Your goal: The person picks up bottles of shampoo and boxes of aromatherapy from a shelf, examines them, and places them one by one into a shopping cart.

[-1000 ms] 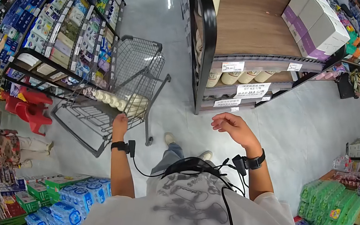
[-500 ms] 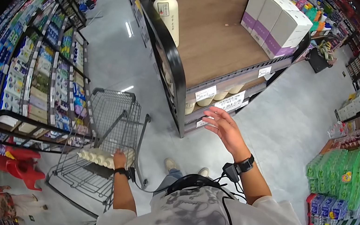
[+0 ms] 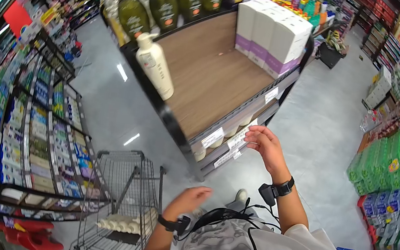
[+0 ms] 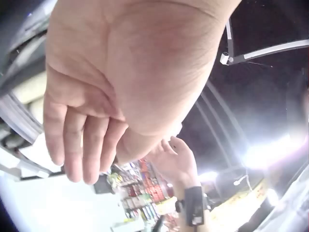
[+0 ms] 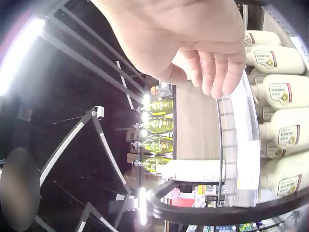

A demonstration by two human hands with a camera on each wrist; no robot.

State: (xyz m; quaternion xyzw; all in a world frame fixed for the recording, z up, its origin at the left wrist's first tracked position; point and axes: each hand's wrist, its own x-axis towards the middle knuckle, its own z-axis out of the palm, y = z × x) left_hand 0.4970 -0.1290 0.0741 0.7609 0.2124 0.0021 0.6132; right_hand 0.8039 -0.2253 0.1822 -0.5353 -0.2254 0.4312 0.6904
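Note:
My left hand (image 3: 190, 200) is in the air between the cart and the shelf unit, holding nothing; its fingers are straight in the left wrist view. My right hand (image 3: 265, 147) hovers near the front edge of the shelf, fingers loosely bent around nothing. One cream pump bottle (image 3: 154, 67) stands at the left end of the wooden top shelf (image 3: 216, 91). On the level below, a row of cream bottles (image 5: 280, 92) shows beside my right hand in the right wrist view. More cream bottles (image 3: 121, 224) lie in the shopping cart (image 3: 121, 178).
White and purple boxes (image 3: 271, 37) stand at the shelf's right end, with green pump bottles (image 3: 164, 7) behind it. Stocked racks (image 3: 45, 142) line the left, by red stools (image 3: 30, 239). Green wrapped packs (image 3: 388, 160) are stacked at right.
My left hand has left the cart and moved right toward the shelf unit. The view has turned, bringing the top shelf and its pump bottle nearer the middle. My right hand stays raised.

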